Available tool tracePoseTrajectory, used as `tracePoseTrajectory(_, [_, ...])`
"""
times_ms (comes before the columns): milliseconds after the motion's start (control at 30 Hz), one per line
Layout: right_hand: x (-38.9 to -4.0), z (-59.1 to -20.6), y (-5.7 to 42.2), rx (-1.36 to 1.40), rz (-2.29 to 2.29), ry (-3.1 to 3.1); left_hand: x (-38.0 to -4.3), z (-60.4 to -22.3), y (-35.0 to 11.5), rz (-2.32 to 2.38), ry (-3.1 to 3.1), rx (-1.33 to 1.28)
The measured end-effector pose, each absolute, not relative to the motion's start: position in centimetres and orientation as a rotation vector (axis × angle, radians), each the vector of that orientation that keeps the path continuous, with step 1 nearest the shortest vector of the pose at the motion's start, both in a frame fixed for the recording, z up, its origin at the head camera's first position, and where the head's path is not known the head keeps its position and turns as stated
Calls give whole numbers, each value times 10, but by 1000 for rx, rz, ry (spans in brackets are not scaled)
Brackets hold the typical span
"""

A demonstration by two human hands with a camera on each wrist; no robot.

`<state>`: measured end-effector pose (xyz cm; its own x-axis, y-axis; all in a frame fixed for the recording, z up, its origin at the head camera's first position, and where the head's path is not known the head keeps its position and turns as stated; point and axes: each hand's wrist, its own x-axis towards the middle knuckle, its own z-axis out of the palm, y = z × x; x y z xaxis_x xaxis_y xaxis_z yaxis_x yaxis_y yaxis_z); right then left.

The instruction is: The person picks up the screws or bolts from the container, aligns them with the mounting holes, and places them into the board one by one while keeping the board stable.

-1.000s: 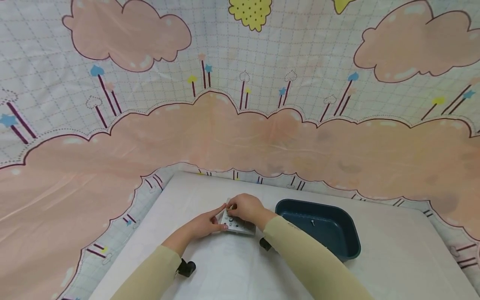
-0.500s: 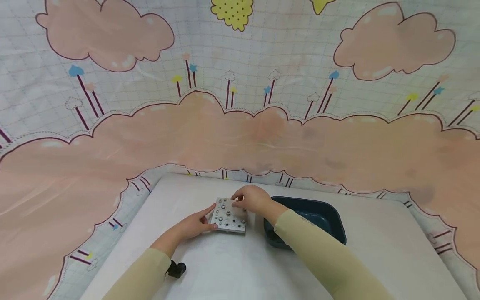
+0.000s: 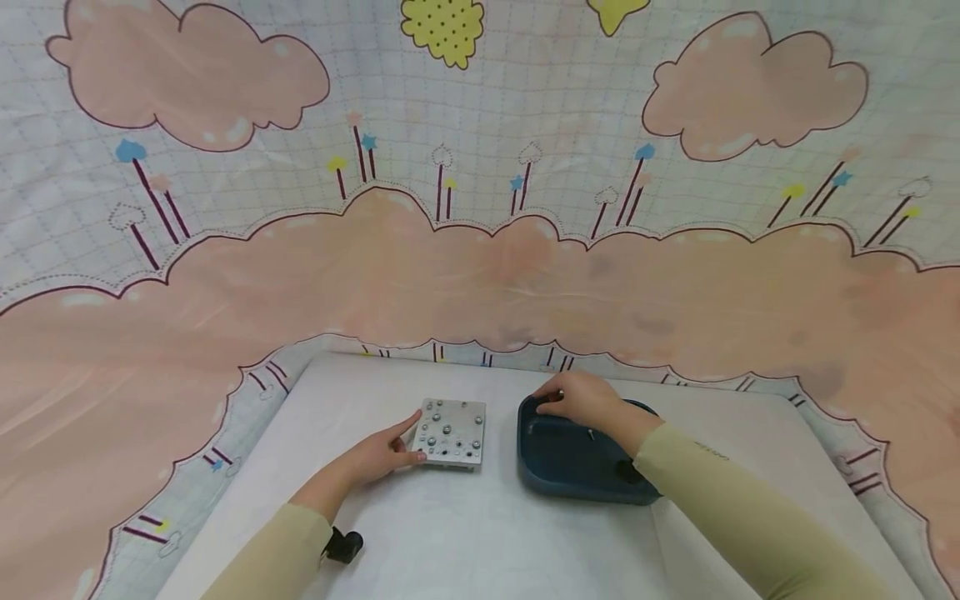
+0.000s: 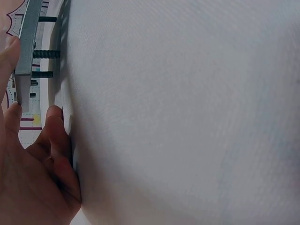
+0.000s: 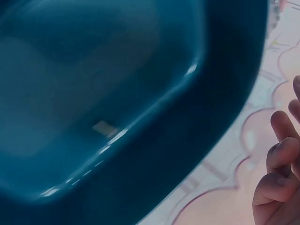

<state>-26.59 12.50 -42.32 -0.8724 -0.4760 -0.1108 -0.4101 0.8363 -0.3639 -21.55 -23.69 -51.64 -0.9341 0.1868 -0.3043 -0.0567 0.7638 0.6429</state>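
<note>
My left hand (image 3: pixel 375 457) grips the left side of a square silver metal plate (image 3: pixel 461 429), thumb at its near corner and index finger toward its far corner. Several bolts stand in its top. Threaded shanks (image 4: pixel 47 54) stick out from its underside in the left wrist view. My right hand (image 3: pixel 588 406) is over the far left corner of a dark blue tray (image 3: pixel 577 487), thumb and index fingertips close to the rim. In the right wrist view its other fingers (image 5: pixel 281 157) are loosely curled. I cannot tell whether the right fingertips hold anything.
A small metal piece (image 3: pixel 592 434) lies inside the tray. The tray stands right of the plate on a white-covered table (image 3: pixel 465 542). Black wrist camera (image 3: pixel 343 546) shows under the left cuff. A patterned cloth (image 3: pixel 480 283) hangs behind the table.
My right hand has left the plate and moved right to the tray, uncovering the bolts. The left hand keeps its grip on the plate. The head view has shifted slightly.
</note>
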Motion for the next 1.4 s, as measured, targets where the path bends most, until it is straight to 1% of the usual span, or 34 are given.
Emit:
tracePoseTrajectory(200, [-262, -430, 164, -728, -476, 2811, -214, -517, -239, 972, 2609, 86])
tracePoseTrajectory(400, [-259, -436, 179, -718, -380, 2809, -214, -514, -240, 972, 2618, 93])
tracePoseTrajectory(567, [-263, -442, 182, -671, -287, 2802, -216, -512, -240, 967, 2615, 115])
tracePoseTrajectory(1000, [-273, -463, 185, -651, -100, 2780, -215, -508, -234, 964, 2603, 146])
tracePoseTrajectory(1400, [-274, -473, 179, -765, -57, 2809, -212, -508, -237, 966, 2599, 163])
